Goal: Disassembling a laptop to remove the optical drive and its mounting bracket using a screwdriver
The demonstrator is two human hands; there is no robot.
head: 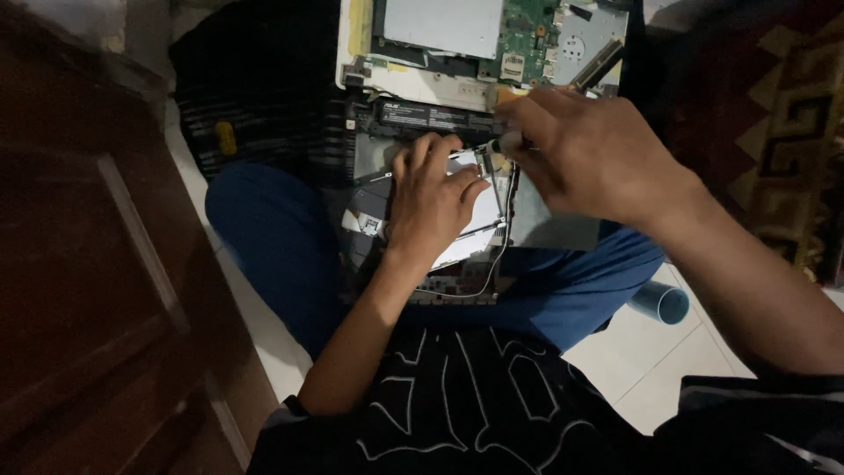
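Brown wooden door [97, 264] fills the left side; patterned rug [791, 132] at right. Person sits cross-legged on pale tile floor [659, 369], blue trousers. Opened laptop [422, 88] rests across the lap, base cover off, green circuit board [527, 35] exposed at the far end. Left hand [431, 198] lies flat, fingers spread, pressing on the silver drive bay [479, 215] in the near half. Right hand [585, 154] is closed around a small screwdriver [503, 143], tip at the bay's upper corner, just beside the left fingertips. Light blue pipe end [661, 303] under right knee.
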